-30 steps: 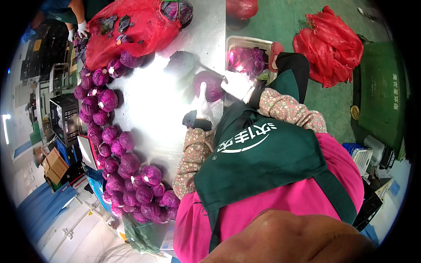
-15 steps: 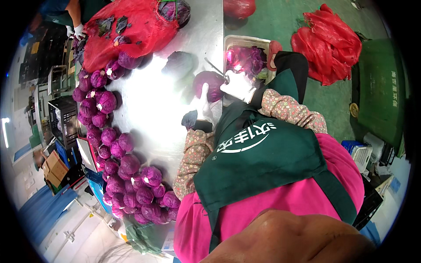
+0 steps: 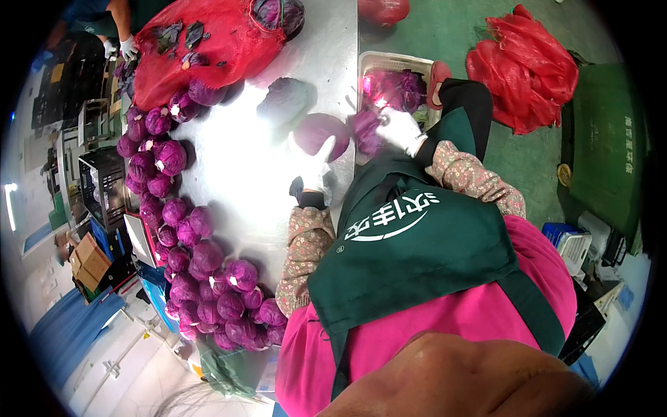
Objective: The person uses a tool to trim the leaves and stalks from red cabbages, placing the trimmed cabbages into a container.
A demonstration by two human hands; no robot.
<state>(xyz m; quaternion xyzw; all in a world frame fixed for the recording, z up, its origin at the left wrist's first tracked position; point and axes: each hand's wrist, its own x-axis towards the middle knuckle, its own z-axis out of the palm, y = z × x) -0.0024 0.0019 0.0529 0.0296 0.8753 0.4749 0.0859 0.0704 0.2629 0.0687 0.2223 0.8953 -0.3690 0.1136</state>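
Observation:
On the metal table, a red cabbage (image 3: 328,131) sits near the right edge. My white-gloved left hand (image 3: 313,165) steadies it from the near left side, thumb and fingers spread around it. My right hand (image 3: 403,131), also gloved, is closed just right of the cabbage, past the table edge. A loose purple cabbage leaf (image 3: 367,132) hangs at its fingers beside a pale crate (image 3: 394,58) of trimmed leaves. A thin dark streak above that leaf is too blurred to name. Another large leaf (image 3: 286,103) lies on the table beyond my left hand.
Many red cabbages (image 3: 206,257) line the table's left side. A red mesh sack (image 3: 215,48) with leaves and cabbages lies at the far left, near a co-worker's gloved hands (image 3: 128,48). On the green floor lie red sacks (image 3: 524,73); a green bin (image 3: 601,146) stands at the right.
My right hand has moved right, off the cabbage, with a leaf now at its fingers. The knife that showed clearly is now hard to make out. My left hand has shifted slightly left.

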